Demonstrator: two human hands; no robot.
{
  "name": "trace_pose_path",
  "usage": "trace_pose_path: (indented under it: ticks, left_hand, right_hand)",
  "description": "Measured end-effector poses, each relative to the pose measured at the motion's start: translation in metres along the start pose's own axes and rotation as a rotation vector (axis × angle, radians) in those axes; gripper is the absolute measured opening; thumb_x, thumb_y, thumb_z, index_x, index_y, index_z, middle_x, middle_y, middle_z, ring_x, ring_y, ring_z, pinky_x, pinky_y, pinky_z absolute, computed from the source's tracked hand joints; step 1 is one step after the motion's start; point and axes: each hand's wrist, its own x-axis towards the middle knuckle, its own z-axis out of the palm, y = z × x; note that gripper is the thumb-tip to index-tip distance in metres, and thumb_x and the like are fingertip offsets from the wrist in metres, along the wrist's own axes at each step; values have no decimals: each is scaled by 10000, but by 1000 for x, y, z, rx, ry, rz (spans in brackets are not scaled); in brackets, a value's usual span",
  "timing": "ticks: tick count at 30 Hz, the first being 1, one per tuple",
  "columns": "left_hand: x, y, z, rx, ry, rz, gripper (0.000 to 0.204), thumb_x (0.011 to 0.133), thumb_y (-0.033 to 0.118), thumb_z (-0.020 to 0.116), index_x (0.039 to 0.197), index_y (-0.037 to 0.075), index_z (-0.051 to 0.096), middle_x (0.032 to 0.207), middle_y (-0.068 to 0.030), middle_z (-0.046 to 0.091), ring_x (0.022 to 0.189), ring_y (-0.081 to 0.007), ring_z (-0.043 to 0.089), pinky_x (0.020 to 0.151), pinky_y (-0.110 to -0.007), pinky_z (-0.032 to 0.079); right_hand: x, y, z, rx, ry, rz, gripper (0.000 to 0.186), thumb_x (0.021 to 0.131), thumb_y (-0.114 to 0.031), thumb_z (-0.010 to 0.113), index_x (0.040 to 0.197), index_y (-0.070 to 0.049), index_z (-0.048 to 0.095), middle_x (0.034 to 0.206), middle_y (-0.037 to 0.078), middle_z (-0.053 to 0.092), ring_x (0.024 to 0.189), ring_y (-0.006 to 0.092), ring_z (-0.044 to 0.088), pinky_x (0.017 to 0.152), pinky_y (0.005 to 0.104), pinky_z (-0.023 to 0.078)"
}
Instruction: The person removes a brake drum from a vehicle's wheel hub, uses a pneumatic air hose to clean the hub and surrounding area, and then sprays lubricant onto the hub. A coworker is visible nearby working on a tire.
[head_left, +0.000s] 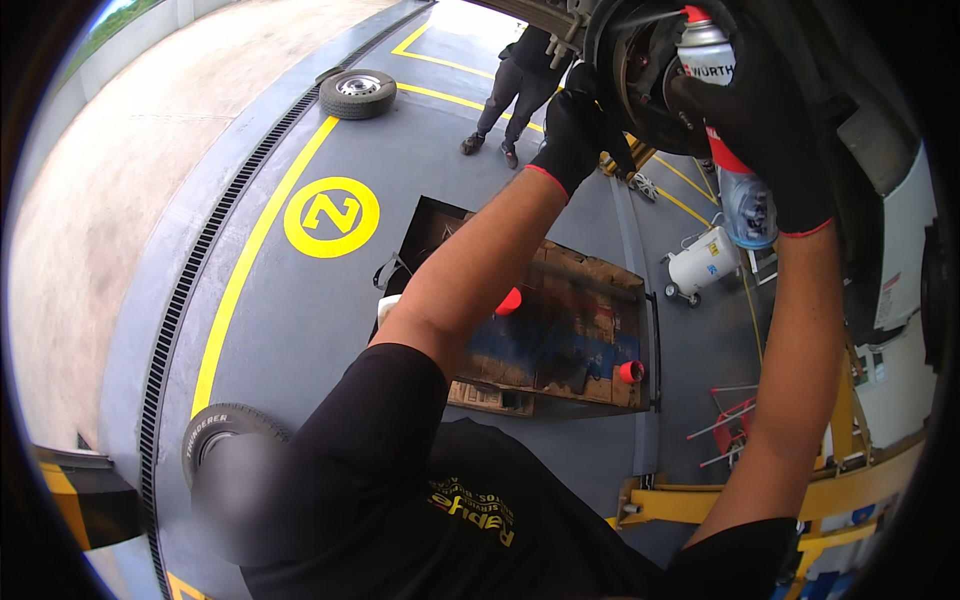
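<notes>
Overhead at the upper right, my right hand in a black glove with a red cuff wraps round a spray can. The can has a white upper part, and its red nozzle points left, with a thin straw or jet reaching toward the round dark wheel hub assembly. My left hand, gloved the same way, is raised close to the left side of that assembly. Its fingers blend into the dark parts, so whether they grip anything is hidden. Below the can, a clear bluish container shows by my right wrist.
Beneath my arms stands a worn open-topped cart with a red cap on it. A wheel lies on the grey floor; another tyre is at lower left. A person stands beyond. A white tank and yellow lift arm are rightward.
</notes>
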Motion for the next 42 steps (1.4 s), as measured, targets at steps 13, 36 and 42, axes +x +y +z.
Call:
trace_pose_path:
  ticks: [13,36,42]
  left_hand:
    - [6,-3,7,-1196,142,-613,398,1071,468,495,1262,156,649,960,-42,653,836,-201,667,714,-373,562]
    - [8,-36,8,-1324,-110,-554,509,1108,526,382,1353,142,609,1178,-97,687,1017,-259,685,735,-428,571]
    - [4,-34,-1,-1243,-218,-506,490,1103,454,411,1403,96,561,1199,-115,683,1011,-286,684,718,-459,584]
  right_hand:
    - [-4,-19,32,-206,-184,-68,762,784,-102,782,1507,-199,561,1363,156,626,1194,380,671,971,472,562]
    - [-61,-68,67,-535,-499,110,882,772,-206,823,1579,-279,475,1413,221,516,1193,359,666,864,443,615]
    - [-85,-70,66,-455,-482,176,896,776,-223,825,1591,-289,461,1409,225,516,1187,350,666,858,434,617]
